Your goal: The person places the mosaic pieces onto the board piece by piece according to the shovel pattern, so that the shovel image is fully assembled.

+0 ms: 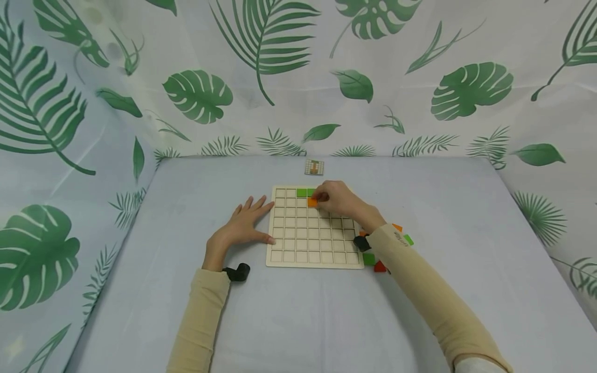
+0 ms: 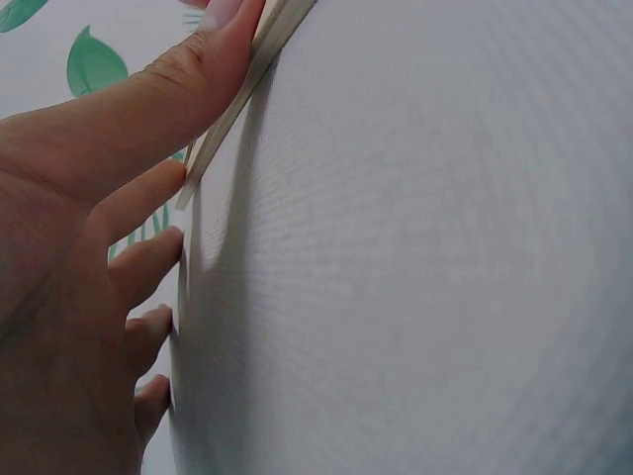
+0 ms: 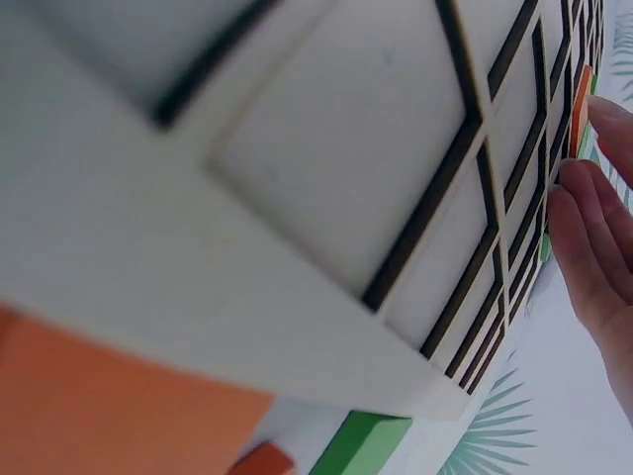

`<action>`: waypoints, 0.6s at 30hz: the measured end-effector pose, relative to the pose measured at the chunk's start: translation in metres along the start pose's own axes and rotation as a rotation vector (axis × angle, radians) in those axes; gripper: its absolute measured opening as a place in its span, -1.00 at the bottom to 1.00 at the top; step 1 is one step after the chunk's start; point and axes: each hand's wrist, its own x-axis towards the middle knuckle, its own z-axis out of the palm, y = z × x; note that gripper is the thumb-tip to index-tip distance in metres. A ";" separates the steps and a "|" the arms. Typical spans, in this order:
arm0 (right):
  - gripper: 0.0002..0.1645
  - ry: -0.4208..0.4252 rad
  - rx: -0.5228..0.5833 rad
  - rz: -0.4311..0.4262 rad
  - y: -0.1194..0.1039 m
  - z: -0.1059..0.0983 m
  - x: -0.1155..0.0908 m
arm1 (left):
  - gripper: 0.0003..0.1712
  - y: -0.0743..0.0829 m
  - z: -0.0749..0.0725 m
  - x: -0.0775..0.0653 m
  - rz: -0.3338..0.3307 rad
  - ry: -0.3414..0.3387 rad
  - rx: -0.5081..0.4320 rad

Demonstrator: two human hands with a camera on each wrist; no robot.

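Note:
A pale wooden grid board (image 1: 302, 256) lies on the table. Two green square tiles (image 1: 301, 192) sit side by side in its far row, the right one partly covered by fingers. Just below them an orange tile (image 1: 312, 202) is at a cell of the second row, pinched by the thumb and fingers of my right hand (image 1: 339, 199). In the right wrist view the thumb meets the edge of that orange tile (image 3: 581, 114). My left hand (image 1: 242, 227) has its fingers spread, with thumb and fingertips against the board's left edge.
Loose pieces lie right of the board, partly under the right forearm: a green tile (image 1: 369, 259), a red piece (image 1: 380, 267) and several orange and green ones. A small card with a grid pattern (image 1: 314, 167) lies beyond the board. Leaf-print cloth (image 1: 289, 119) walls the table.

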 end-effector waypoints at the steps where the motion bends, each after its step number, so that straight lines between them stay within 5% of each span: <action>1: -0.75 0.005 0.000 -0.004 0.000 -0.001 -0.001 | 0.26 0.000 0.000 0.000 0.000 -0.002 -0.003; 18: -0.70 0.016 0.066 0.057 0.012 -0.012 -0.032 | 0.27 0.001 -0.001 -0.002 0.002 -0.019 -0.012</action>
